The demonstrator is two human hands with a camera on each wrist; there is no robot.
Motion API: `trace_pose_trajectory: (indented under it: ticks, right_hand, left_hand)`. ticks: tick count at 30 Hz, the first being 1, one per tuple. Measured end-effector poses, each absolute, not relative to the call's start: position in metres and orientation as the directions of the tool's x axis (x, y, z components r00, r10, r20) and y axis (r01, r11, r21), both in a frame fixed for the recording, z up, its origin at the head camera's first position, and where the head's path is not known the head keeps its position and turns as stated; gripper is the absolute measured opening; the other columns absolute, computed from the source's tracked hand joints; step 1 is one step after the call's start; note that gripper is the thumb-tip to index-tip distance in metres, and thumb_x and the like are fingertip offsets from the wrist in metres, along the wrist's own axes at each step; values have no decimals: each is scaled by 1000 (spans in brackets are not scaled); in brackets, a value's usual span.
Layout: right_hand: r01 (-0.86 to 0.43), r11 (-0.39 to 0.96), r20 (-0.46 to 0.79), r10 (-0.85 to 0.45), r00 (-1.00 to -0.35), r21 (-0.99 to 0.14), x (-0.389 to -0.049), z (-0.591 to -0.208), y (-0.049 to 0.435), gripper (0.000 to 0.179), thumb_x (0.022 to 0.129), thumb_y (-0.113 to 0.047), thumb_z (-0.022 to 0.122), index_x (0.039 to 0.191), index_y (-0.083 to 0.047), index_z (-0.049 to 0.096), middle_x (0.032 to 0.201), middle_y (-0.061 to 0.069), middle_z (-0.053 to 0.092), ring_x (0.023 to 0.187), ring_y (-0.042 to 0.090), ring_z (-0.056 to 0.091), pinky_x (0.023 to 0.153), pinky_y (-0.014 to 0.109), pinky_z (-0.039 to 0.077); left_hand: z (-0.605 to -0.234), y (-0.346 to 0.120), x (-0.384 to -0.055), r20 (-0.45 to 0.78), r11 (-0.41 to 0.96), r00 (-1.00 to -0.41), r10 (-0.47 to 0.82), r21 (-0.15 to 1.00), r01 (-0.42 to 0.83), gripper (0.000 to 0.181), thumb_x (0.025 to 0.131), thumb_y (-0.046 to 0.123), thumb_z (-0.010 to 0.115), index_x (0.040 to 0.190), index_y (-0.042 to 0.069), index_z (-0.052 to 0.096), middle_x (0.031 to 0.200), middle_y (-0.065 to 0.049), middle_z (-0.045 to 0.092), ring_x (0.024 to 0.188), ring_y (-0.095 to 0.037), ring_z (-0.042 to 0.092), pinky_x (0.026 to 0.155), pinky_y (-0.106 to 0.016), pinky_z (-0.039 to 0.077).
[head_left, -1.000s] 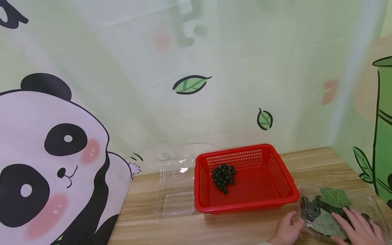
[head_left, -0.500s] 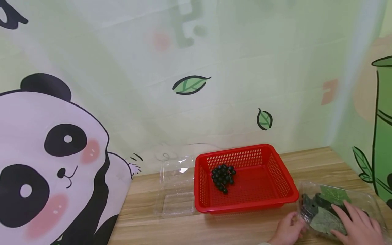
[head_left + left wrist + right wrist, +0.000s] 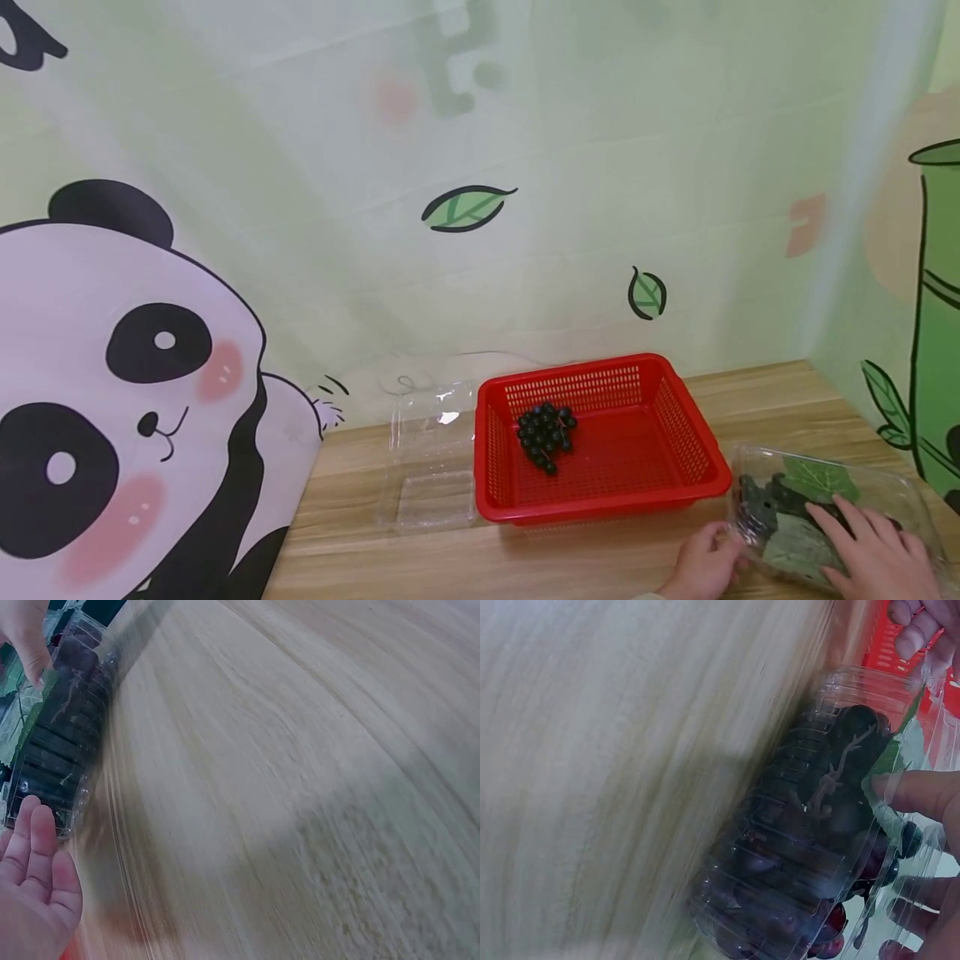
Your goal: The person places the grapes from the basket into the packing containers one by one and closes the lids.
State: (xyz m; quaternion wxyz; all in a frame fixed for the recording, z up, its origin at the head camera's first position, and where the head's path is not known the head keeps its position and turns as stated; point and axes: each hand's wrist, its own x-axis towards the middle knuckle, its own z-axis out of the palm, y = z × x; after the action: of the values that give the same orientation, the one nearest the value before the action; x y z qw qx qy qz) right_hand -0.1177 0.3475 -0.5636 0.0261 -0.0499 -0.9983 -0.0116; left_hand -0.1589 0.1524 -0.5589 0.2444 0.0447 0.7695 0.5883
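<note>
A clear plastic box (image 3: 769,847) with dark grapes inside sits at the right of the table. Green leaves (image 3: 806,546) cover part of the grapes. My right hand (image 3: 873,550) lies over the box with its fingers spread, and its thumb touches a leaf in the right wrist view. At the box's near left corner is my left hand (image 3: 705,562). In the left wrist view its fingers (image 3: 41,832) are fairly straight, with the tips right at the box's end. The palm of the right hand is mostly out of sight beneath its back.
A red plastic basket (image 3: 615,503) stands left of the box, holding a bunch of black grapes (image 3: 545,433). Beside the basket's left side lies another clear plastic container (image 3: 435,492). A printed cloth backdrop (image 3: 360,275) rises behind the wooden table (image 3: 390,567).
My right hand has shifted slightly left over the leaves, and a grey-green leaf under it has moved a little. The left hand has stayed at the box's corner.
</note>
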Motion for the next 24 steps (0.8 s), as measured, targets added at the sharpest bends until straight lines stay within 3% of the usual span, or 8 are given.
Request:
trace_pose_trajectory:
  ticks: [4, 11, 20, 24]
  right_hand:
    - [74, 996, 33, 73, -997, 39, -114, -561, 347, 79, 51, -41, 78, 118, -10, 51, 114, 25, 47, 93, 42, 46, 68, 57, 36]
    - [46, 999, 23, 47, -999, -4, -110, -559, 348, 74, 57, -36, 77, 119, -8, 49, 115, 26, 47, 97, 44, 46, 69, 56, 37]
    - [151, 986, 97, 157, -983, -64, -109, -561, 343, 86, 54, -64, 66, 116, -6, 51, 113, 26, 46, 97, 44, 44, 73, 61, 33]
    - [187, 981, 99, 190, -977, -44, -112, -560, 339, 86, 52, -62, 69, 116, -6, 51, 112, 27, 46, 96, 43, 43, 74, 61, 32]
  left_hand:
    - [-560, 155, -158, -293, 311, -903, 314, 930, -194, 18, 88, 28, 50, 89, 14, 62, 65, -1, 60, 54, -10, 49, 53, -23, 40]
    - [-558, 160, -157, -391, 203, -875, 286, 917, -344, 16, 88, 24, 51, 89, 11, 60, 65, -8, 63, 56, -19, 57, 60, -34, 49]
    - [-558, 163, -158, -455, 192, -847, 276, 889, -415, 16, 87, 26, 53, 87, 11, 58, 65, -5, 62, 58, -17, 58, 65, -36, 47]
    - [-557, 163, -157, -446, 178, -849, 283, 895, -410, 15, 87, 23, 52, 86, 10, 58, 65, -7, 63, 60, -20, 60, 66, -36, 47]
